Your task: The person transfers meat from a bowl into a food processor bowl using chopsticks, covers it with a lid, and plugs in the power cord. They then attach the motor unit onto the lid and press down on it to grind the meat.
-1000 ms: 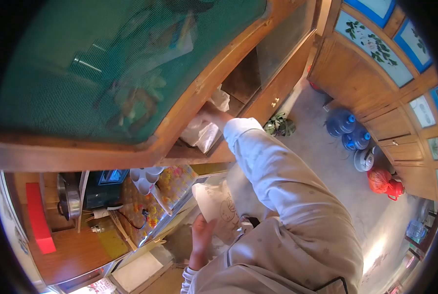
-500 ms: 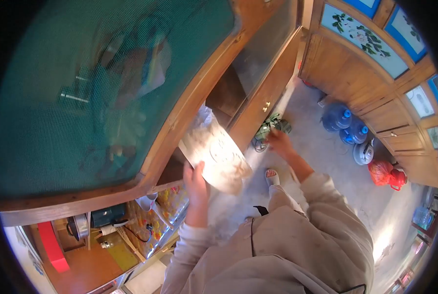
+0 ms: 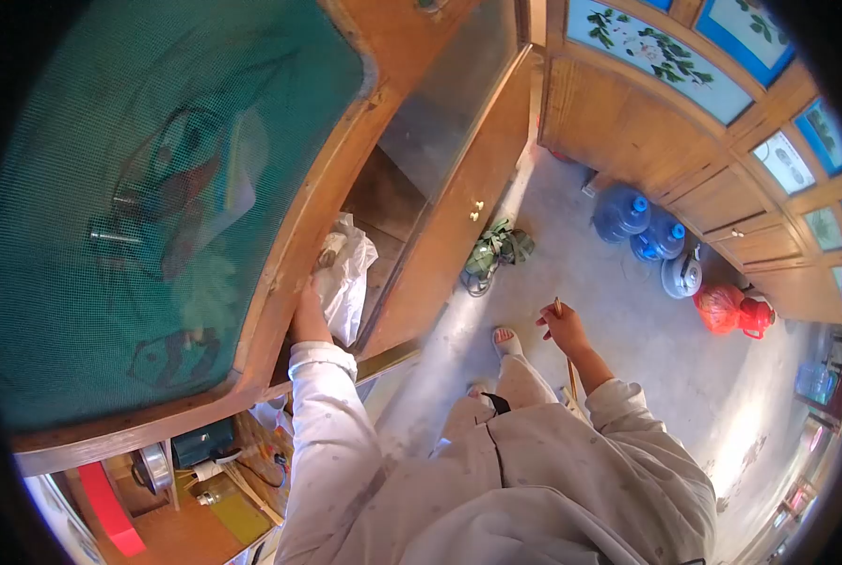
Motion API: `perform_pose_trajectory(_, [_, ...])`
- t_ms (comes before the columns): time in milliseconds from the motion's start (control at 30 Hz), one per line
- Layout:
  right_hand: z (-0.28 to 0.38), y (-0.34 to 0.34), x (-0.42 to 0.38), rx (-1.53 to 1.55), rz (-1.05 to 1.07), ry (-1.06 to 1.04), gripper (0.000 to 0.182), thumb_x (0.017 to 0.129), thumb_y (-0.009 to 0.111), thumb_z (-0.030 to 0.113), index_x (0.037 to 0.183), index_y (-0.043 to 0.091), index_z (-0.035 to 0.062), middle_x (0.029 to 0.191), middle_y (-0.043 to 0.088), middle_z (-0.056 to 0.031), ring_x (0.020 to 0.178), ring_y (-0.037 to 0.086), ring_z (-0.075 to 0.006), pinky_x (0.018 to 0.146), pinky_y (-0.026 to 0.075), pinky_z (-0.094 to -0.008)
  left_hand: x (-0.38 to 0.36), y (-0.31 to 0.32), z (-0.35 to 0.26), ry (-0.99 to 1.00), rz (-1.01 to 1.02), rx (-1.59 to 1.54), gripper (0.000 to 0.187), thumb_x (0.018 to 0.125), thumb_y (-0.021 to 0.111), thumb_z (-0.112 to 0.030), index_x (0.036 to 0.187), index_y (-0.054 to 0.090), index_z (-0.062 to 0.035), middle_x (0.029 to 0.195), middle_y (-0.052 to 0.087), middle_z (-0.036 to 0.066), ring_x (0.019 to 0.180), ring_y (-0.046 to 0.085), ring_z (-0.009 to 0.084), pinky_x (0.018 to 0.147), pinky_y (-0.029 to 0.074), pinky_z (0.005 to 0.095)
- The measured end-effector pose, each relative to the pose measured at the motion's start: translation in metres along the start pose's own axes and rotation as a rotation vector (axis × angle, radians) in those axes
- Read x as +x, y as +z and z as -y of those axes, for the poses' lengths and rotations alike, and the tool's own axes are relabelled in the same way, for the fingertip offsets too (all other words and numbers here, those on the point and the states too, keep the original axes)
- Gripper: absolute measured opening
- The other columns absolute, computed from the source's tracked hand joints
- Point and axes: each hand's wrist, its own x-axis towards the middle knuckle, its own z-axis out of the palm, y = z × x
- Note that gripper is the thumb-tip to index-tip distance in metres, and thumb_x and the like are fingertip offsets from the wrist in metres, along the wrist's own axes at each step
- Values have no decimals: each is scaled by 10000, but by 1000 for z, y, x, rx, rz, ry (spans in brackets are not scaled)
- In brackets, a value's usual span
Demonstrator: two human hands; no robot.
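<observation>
My left hand reaches into the cabinet opening, against a crumpled white plastic bag. It grips the bag's near side, and the cabinet's wooden frame partly covers its fingers. The bag stands inside the opening, beside the cabinet door. Out over the floor, my right hand is closed around a thin wooden stick. The stick's tip pokes out above the fingers and its lower part runs down beside my clothes.
Green mesh fills the cabinet panel on the left. A leafy green bundle lies on the floor near the door. Blue water jugs, a silver kettle and a red bag line the wooden wall. A shelf holds a pan.
My left hand has carried the white bag leftward into the cabinet opening. My right hand has moved lower, and the stick now shows in it. The view has shifted.
</observation>
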Motion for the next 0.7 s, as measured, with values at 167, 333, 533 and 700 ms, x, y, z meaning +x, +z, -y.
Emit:
perform_pose_trajectory(167, [6, -29, -33, 189, -72, -123, 309, 1001, 495, 279, 1016, 618, -4, 830, 675, -115, 700, 643, -168, 504, 508, -286, 29, -13, 51, 115, 11, 590, 629, 947, 512, -412, 1433, 409, -27, 1396, 472, 252, 1267, 497, 359, 1064, 384, 469])
perform_pose_trajectory(333, [41, -95, -113, 521, -442, -170, 458, 1029, 394, 425, 895, 605, 40, 683, 555, -53, 578, 505, -131, 535, 423, -275, 91, -22, 108, 315, 8, 1096, 705, 962, 497, -513, 1469, 383, -36, 1435, 438, 287, 1307, 469, 386, 1096, 352, 493])
perform_pose_trajectory(533, [26, -163, -224, 638, -573, -304, 514, 1011, 406, 483, 775, 564, 54, 624, 474, -42, 549, 460, -137, 523, 391, -278, -195, -2, -6, 727, 477, 217, 389, 997, 546, -306, 1203, 575, 23, 1211, 598, 187, 1132, 562, 305, 991, 429, 400])
perform_pose_trajectory(700, [15, -211, -284, 835, -637, -341, 510, 1048, 343, 419, 750, 524, 48, 579, 406, -27, 541, 410, -142, 528, 349, -284, -430, 38, -31, 137, 1664, -52, 290, 1050, 454, -221, 1119, 626, 2, 1002, 666, 75, 948, 613, 144, 898, 478, 302])
